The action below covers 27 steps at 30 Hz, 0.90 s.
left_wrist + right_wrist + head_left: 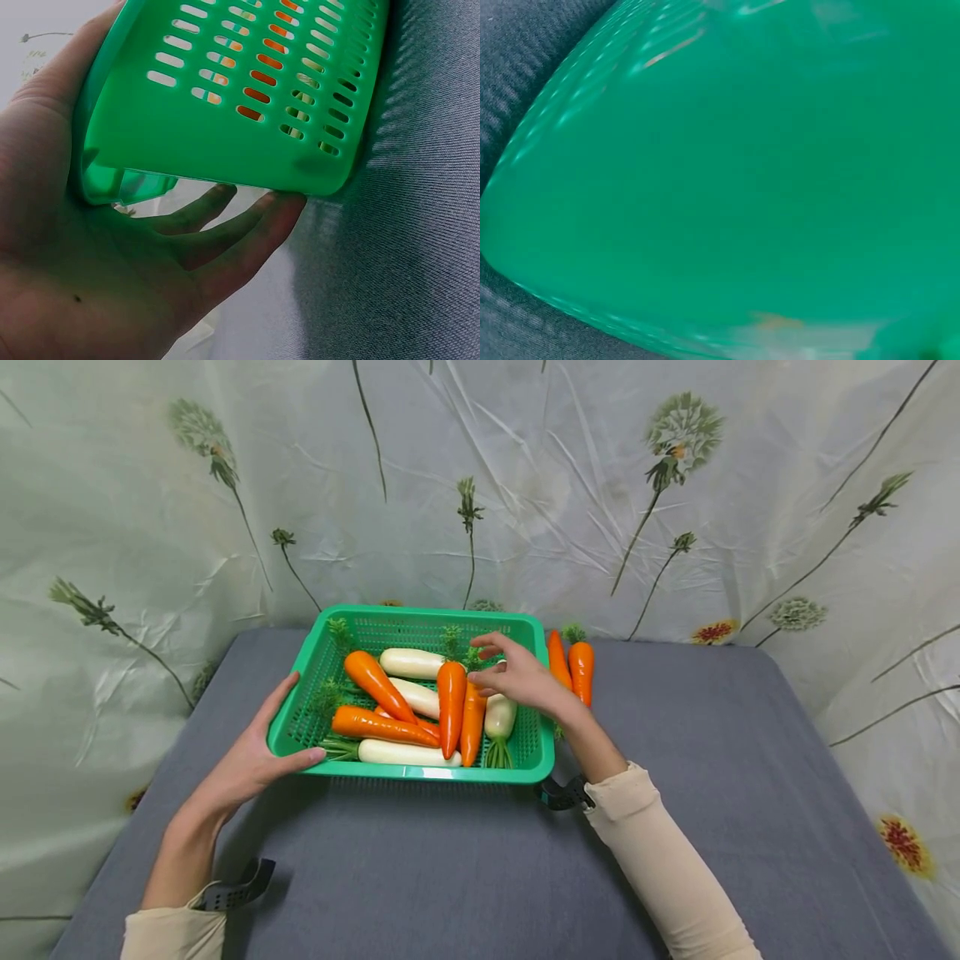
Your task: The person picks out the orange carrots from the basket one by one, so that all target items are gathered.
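A green plastic basket point(427, 772) stands on the table, holding several orange carrots point(452, 706) and white radishes point(408, 753) with green leaves. At its front left corner my left hand point(251, 758) grips the rim, thumb at the front edge. The left wrist view shows that hand point(105, 277) around the slotted basket wall point(217, 142), fingertips against the plastic. Over the basket's right half hovers my right hand point(525, 681), fingers loosely bent beside a carrot top and a radish point(500, 718); nothing shows in it. Blurred basket wall point(727, 187) fills the right wrist view.
Carrots point(581, 670) lie on the table just right of the basket, partly behind my right wrist. A grey cloth point(712, 777) covers the table. Behind it hangs a pale curtain point(555, 485) with printed flowers.
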Motion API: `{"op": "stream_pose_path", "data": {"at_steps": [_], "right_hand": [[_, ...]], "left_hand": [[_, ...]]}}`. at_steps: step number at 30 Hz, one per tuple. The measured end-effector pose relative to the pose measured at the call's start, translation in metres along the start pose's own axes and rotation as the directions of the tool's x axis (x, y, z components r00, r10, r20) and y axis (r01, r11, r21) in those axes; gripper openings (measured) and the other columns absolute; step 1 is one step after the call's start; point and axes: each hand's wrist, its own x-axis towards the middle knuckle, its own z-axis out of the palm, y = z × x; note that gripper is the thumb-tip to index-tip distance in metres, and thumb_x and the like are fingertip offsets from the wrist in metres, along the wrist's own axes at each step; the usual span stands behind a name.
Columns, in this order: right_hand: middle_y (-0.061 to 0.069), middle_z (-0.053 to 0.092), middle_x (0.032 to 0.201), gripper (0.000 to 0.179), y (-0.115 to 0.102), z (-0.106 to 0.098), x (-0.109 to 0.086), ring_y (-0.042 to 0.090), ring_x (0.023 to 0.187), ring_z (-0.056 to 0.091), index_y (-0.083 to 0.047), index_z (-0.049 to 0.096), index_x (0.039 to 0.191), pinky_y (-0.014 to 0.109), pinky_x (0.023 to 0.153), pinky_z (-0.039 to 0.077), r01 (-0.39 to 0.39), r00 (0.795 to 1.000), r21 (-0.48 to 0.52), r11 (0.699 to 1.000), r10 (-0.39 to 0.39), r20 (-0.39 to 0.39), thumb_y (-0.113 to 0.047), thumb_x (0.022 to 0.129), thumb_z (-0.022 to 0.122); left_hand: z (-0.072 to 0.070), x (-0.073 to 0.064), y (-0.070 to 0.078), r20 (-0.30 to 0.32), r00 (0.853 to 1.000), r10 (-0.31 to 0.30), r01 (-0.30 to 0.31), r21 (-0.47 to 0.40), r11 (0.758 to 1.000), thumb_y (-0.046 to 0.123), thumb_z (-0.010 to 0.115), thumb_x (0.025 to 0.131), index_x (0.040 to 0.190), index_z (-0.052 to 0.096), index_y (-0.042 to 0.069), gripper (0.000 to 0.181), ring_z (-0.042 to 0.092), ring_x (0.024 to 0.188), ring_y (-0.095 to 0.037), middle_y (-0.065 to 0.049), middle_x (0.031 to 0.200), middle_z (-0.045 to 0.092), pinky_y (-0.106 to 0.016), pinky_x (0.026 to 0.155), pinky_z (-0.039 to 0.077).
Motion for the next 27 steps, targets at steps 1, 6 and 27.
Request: {"op": "stream_pose_path", "data": {"at_steps": [1, 6, 27], "right_hand": [[0.027, 0.041, 0.155, 0.060, 0.000, 0.000, 0.000, 0.042, 0.118, 0.067, -0.005, 0.038, 0.157, 0.051, 0.097, 0.058, -0.013, 1.000, -0.008, 1.000, 0.013, 0.007, -0.010, 0.103, 0.064], [0.026, 0.042, 0.154, 0.062, -0.001, 0.004, 0.003, 0.041, 0.112, 0.070, -0.008, 0.037, 0.158, 0.048, 0.094, 0.060, -0.064, 0.997, -0.063, 0.996, 0.066, 0.038, -0.013, 0.103, 0.065], [0.020, 0.062, 0.132, 0.075, 0.007, 0.025, 0.021, 0.023, 0.090, 0.066, -0.017, 0.036, 0.161, 0.029, 0.078, 0.055, 0.006, 0.988, -0.273, 0.962, 0.036, 0.150, -0.024, 0.098, 0.074]], "left_hand": [[0.000, 0.000, 0.000, 0.000, 1.000, 0.000, 0.000, 0.000, 1.000, 0.027, 0.076, 0.096, 0.162, -0.005, 0.053, 0.108, 0.034, 0.140, -0.033, -0.018, 0.173, 0.013, -0.013, 0.090, 0.038], [0.000, 0.000, 0.000, 0.000, 1.000, -0.003, 0.003, 0.003, 1.000, 0.027, 0.075, 0.095, 0.163, -0.004, 0.053, 0.107, 0.034, 0.140, -0.032, -0.018, 0.172, 0.015, -0.014, 0.092, 0.037], [0.001, 0.000, -0.001, -0.007, 1.000, 0.004, -0.004, -0.009, 1.000, 0.027, 0.075, 0.096, 0.163, -0.003, 0.053, 0.106, 0.036, 0.138, -0.027, -0.017, 0.171, 0.017, -0.012, 0.091, 0.037]]}}
